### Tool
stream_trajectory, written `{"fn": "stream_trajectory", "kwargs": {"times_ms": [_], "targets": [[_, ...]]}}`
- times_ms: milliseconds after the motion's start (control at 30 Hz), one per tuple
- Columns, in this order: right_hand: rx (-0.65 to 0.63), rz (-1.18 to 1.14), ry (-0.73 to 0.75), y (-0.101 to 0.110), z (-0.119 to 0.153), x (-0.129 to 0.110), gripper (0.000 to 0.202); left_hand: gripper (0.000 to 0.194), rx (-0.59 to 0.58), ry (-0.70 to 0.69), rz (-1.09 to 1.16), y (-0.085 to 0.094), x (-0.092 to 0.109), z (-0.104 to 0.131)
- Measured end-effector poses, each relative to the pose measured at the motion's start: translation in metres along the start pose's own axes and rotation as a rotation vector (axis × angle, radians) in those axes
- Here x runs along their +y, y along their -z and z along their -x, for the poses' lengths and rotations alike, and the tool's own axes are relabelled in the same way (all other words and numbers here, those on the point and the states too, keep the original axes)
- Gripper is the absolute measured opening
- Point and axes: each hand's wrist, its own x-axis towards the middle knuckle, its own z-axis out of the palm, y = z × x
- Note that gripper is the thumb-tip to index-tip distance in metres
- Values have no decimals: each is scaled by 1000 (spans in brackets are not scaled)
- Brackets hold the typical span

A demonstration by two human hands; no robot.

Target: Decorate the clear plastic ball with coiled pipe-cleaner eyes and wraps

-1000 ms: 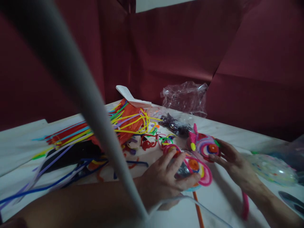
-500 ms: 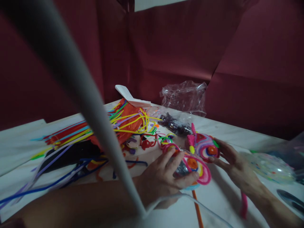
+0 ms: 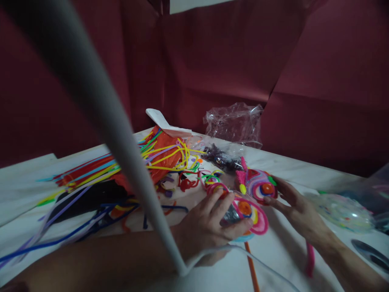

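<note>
My left hand [image 3: 209,227] is closed over a craft piece of coiled pipe cleaners [image 3: 258,221], its fingers spread across the front. Pink, yellow and orange coils and a shiny silvery part show past the fingers. To its right, my right hand [image 3: 299,211] pinches the right edge of a second coiled pipe-cleaner piece [image 3: 252,184] between thumb and fingers. This one has pink, purple and blue rings around an orange centre, with a pink tuft and a yellow bead-like bit at its left. The two pieces are close together; whether they are joined I cannot tell.
Loose pipe cleaners [image 3: 164,156] lie at the left over orange and black sheets. Behind stand a clear plastic bag [image 3: 234,125] and a dark shiny bundle [image 3: 223,158]. At right are a clear packet [image 3: 343,213] and dark-handled scissors [image 3: 369,253]. A grey pole [image 3: 121,134] crosses the view.
The view has shifted slightly. My right hand and its piece have moved a little left, nearer the left piece. Both grips look the same.
</note>
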Motion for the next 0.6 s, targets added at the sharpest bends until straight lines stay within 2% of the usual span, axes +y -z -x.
{"fn": "stream_trajectory", "kwargs": {"times_ms": [100, 267, 367, 433, 500, 533, 600], "targets": [[0, 32, -5, 0, 0, -2, 75, 68, -34, 13, 38, 1, 1, 0], [29, 115, -13, -2, -2, -5, 79, 64, -5, 24, 76, 5, 1, 0], [115, 168, -44, -4, 1, -10, 88, 62, -32, 29, 69, 4, 1, 1], [206, 192, -46, -6, 8, -19, 86, 57, -8, 54, 58, 3, 1, 0], [256, 184, 26, -8, 21, -35, 68, 53, 24, 74, 51, 1, 1, -1], [252, 167, 96, -10, 29, -43, 51, 52, 39, 76, 47, 1, 1, -1], [154, 123, 403, -15, 44, -60, 20, 48, 63, 61, 56, 2, 1, -3]]}}
